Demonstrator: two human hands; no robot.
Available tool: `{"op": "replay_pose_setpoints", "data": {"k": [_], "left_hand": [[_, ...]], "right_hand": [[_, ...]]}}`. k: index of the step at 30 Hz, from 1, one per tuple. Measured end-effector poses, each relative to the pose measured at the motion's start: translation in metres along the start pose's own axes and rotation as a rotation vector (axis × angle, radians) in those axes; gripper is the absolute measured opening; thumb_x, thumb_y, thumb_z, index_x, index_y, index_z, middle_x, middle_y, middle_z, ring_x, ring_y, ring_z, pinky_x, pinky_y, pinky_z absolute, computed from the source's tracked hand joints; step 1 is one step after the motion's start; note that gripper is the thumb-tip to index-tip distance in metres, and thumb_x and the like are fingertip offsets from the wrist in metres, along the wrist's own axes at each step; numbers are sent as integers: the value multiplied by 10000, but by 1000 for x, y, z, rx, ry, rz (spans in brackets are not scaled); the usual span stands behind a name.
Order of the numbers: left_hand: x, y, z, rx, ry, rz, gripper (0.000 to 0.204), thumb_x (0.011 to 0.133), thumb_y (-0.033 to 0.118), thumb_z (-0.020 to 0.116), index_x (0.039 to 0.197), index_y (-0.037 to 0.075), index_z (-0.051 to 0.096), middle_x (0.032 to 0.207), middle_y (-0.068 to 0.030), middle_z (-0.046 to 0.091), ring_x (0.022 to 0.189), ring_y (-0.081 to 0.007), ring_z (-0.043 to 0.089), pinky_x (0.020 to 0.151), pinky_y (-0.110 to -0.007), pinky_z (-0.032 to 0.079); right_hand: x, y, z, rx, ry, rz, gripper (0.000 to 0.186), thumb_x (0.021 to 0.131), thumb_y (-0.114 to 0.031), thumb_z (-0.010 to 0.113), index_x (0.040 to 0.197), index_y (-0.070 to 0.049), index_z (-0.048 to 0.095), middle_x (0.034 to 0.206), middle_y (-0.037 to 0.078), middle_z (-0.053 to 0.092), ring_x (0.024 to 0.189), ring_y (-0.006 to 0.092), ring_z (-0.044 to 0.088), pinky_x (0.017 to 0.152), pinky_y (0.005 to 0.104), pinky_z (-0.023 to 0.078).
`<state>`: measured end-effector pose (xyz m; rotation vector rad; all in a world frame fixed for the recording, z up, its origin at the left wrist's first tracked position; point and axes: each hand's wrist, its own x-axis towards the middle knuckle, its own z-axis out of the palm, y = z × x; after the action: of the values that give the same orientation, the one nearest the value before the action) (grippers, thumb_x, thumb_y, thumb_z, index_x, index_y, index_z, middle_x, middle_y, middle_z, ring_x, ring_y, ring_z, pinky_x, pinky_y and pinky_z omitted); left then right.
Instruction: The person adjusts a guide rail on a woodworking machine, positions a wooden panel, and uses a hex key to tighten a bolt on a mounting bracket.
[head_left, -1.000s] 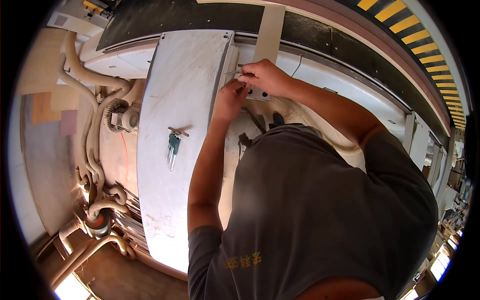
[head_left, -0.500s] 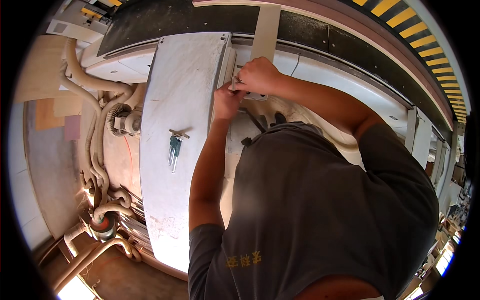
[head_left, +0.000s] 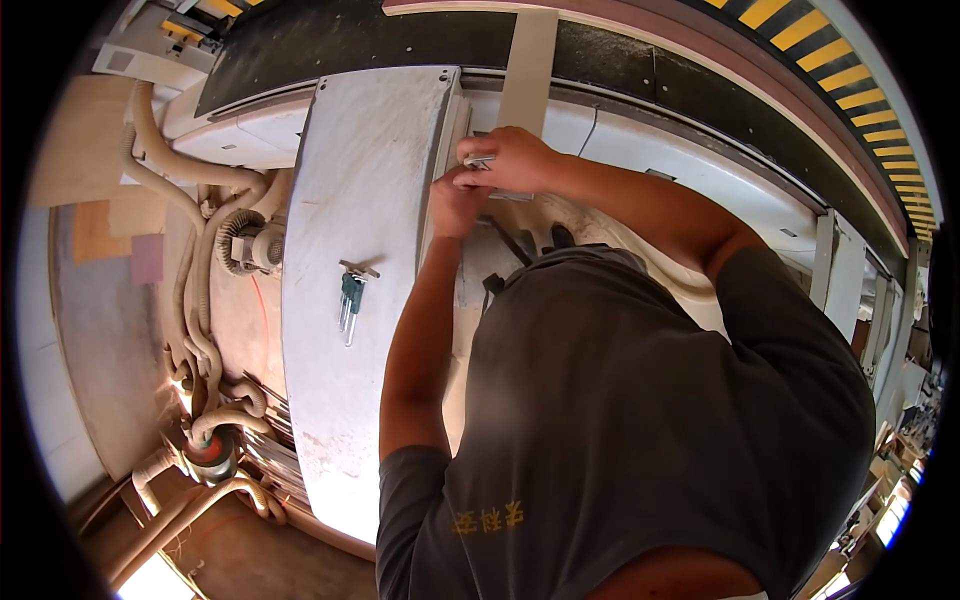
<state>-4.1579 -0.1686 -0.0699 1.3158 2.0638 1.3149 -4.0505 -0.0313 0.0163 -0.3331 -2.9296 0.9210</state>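
My two hands meet at the right edge of a long white metal panel. My right hand is closed, its fingers bent round a small silvery metal piece whose exact kind is too small to make out. Just below it, my left hand is closed too, its fingertips against those of the right; whatever they pinch is hidden. On the panel, left of my left forearm, lies a hex key set in a dark green holder, with a small metal bar at its top end.
A pale board strip crosses the black machine bed beyond my hands. Ribbed dust hoses and a round blower stand left of the panel. Yellow-and-black striping runs along the far right.
My right hand has turned and dropped slightly, so the silvery piece shows more clearly between its fingers. My left hand has barely shifted. The hex key set stays in place.
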Motion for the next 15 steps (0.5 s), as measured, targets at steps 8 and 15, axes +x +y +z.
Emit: {"op": "replay_pose_setpoints", "data": {"k": [8, 15], "left_hand": [[0, -1, -8, -36, -99, 63, 134, 789, 60, 788, 893, 22, 713, 906, -159, 716, 794, -308, 713, 689, -362, 552], [2, -2, 5, -28, 42, -18, 152, 796, 55, 771, 922, 15, 695, 887, -167, 712, 796, -337, 707, 703, -384, 558]], "right_hand": [[-4, 3, 4, 417, -8, -93, 296, 901, -410, 701, 1017, -140, 673, 863, 135, 727, 821, 334, 698, 738, 460, 520], [3, 14, 21, 162, 16, -20, 286, 918, -293, 660, 1146, -124, 638, 859, 138, 724, 871, 342, 705, 771, 457, 528]]}}
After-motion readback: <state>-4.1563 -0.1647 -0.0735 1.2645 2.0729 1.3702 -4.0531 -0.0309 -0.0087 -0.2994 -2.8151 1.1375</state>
